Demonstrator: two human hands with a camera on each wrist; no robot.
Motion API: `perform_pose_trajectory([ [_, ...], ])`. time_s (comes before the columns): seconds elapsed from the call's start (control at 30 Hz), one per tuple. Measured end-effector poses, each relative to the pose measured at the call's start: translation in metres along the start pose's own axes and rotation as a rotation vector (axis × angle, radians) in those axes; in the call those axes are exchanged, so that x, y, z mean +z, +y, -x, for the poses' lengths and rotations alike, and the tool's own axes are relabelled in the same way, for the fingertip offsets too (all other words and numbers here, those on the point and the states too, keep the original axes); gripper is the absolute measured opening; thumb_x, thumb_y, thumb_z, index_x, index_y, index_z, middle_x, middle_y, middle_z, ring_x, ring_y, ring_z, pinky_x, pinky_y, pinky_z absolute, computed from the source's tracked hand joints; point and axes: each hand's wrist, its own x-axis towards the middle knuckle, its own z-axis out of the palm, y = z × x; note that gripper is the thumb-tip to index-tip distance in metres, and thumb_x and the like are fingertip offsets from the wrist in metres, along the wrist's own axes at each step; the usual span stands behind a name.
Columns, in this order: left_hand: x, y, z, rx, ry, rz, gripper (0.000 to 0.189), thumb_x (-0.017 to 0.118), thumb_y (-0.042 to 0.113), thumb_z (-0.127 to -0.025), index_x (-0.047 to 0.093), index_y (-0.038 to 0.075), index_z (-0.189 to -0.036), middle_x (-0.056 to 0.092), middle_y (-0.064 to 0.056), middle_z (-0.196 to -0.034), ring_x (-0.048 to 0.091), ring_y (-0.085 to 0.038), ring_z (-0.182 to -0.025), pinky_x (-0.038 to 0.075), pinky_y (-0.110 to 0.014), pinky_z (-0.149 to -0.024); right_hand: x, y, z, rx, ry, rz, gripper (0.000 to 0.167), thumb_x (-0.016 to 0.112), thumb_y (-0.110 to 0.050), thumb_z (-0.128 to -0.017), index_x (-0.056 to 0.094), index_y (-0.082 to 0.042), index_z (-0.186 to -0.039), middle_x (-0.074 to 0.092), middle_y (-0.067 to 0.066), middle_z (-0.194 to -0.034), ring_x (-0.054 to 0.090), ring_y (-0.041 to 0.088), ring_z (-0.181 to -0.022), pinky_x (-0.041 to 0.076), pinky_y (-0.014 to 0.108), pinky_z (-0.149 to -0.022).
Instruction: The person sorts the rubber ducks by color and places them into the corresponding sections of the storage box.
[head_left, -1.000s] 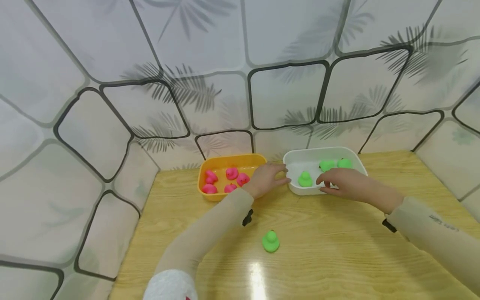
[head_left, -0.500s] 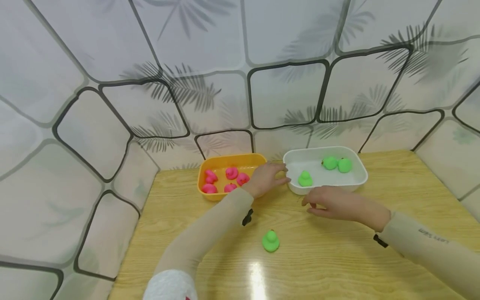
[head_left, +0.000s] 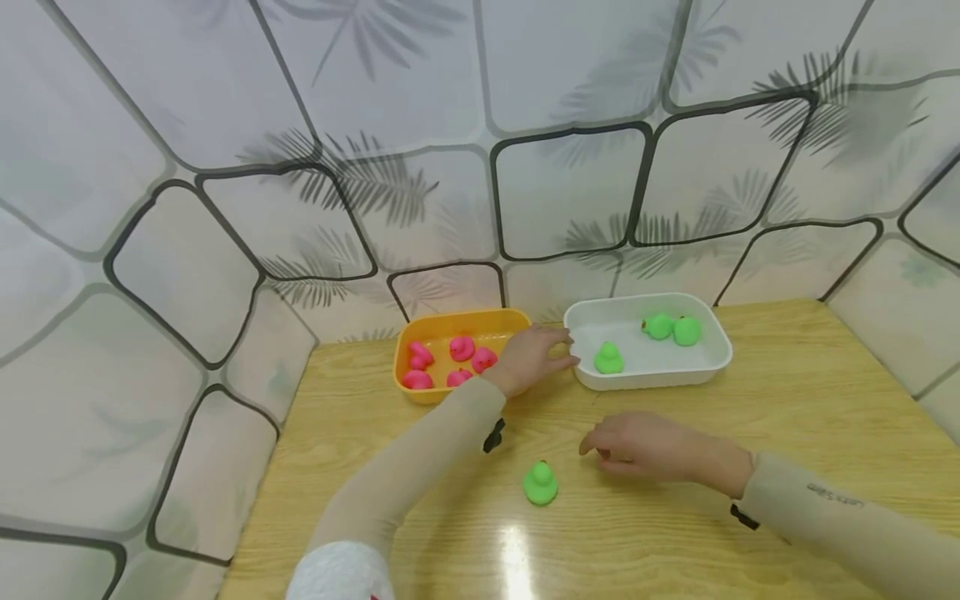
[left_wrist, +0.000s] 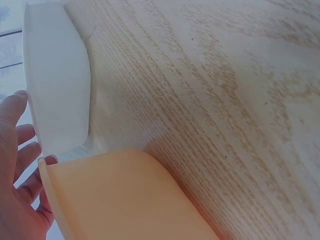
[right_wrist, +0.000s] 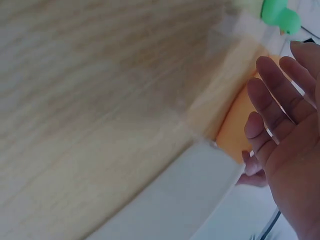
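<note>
In the head view, my left hand (head_left: 531, 358) rests over the right end of the orange tray (head_left: 401, 367), its fingertips at the left rim of the white tray (head_left: 645, 379). The left wrist view shows its fingers loosely bent at both rims, not wrapped round either. My right hand (head_left: 648, 447) hovers over the table in front of the white tray, fingers relaxed and holding nothing. Left of it, on the wood, stands a green rubber duck (head_left: 540, 483); hand and duck are apart. In the right wrist view, the right hand (right_wrist: 287, 122) is spread with a bare palm.
Several pink rubber ducks (head_left: 462, 347) lie in the orange tray. The white tray holds green ducks (head_left: 609, 358). Both trays stand side by side on the wooden table (head_left: 360, 433), close to the patterned back wall (head_left: 570, 192).
My right hand has moved from above the white tray toward the front and left, nearer the lone green duck. My left hand stays where it was.
</note>
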Motion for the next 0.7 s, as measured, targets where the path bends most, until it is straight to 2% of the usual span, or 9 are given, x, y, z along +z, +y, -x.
perform_pose_trajectory([
  [0.23,0.0,0.001,0.001,-0.011,0.004,-0.004,0.042,0.063,0.044,-0.104,0.069,0.015,-0.133,0.072,0.002,-0.131,0.062,-0.02,-0.125,0.048,-0.033,-0.108,0.02,-0.01,-0.006,0.015,-0.003,-0.018,0.035,0.068,-0.019,-0.101,0.066,-0.012,-0.135,0.067,-0.011,-0.097,0.06,0.002,-0.09,0.057,0.031,-0.083],
  [0.5,0.001,0.001,0.001,-0.019,0.01,-0.005,0.042,0.063,0.045,-0.104,0.068,0.016,-0.134,0.071,0.003,-0.132,0.063,-0.019,-0.124,0.05,-0.033,-0.106,0.028,-0.021,-0.016,-0.022,0.021,-0.021,0.04,0.066,-0.021,-0.102,0.061,-0.013,-0.141,0.068,-0.009,-0.102,0.062,0.004,-0.094,0.057,0.031,-0.086],
  [0.7,0.0,0.003,0.001,-0.018,0.005,0.004,0.043,0.063,0.045,-0.104,0.068,0.014,-0.134,0.071,0.002,-0.132,0.063,-0.02,-0.123,0.05,-0.034,-0.107,0.032,-0.027,-0.021,-0.023,0.014,-0.023,0.044,0.064,-0.021,-0.103,0.057,-0.014,-0.147,0.071,-0.006,-0.116,0.065,0.009,-0.105,0.056,0.036,-0.094],
])
